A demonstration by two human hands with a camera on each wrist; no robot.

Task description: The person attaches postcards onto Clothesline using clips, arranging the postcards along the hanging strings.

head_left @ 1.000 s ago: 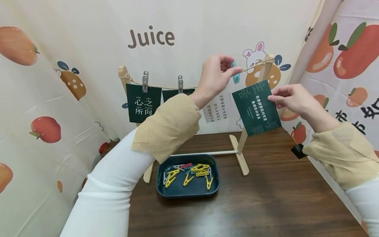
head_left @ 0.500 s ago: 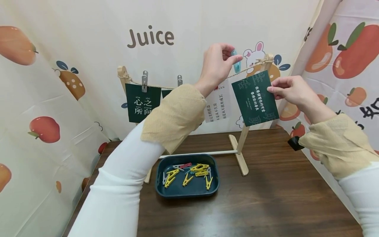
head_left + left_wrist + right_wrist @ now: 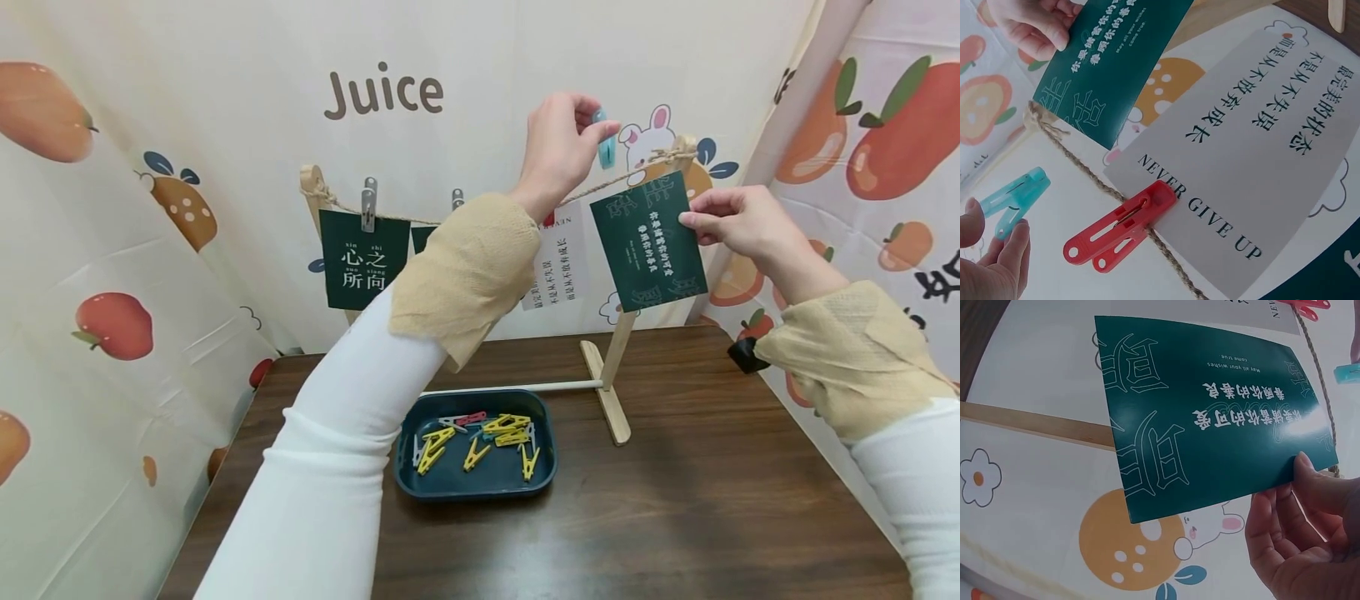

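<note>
In the head view my left hand (image 3: 566,142) is raised above the twine (image 3: 592,190) and pinches a light blue clothespin (image 3: 607,150) by its handles. My right hand (image 3: 738,218) holds a dark green card (image 3: 648,242) with white lettering by its right edge, thumb in front. The card's top edge lies just under the twine near the right post. In the left wrist view, a red clothespin (image 3: 1125,225) clips a pale card (image 3: 1241,144) reading "NEVER GIVE UP" to the twine. The blue clothespin's tip points toward the twine, apart from it.
Another green card (image 3: 360,258) hangs from a metal clip (image 3: 368,204) at the left, with a second metal clip (image 3: 457,198) partly behind my left arm. A wooden stand (image 3: 615,354) carries the twine. A dark blue tray (image 3: 480,493) of several clothespins sits on the brown table (image 3: 675,500).
My left hand has risen with the blue clothespin and shifted slightly right. My right hand has lifted the green card, bringing its top edge close to the twine.
</note>
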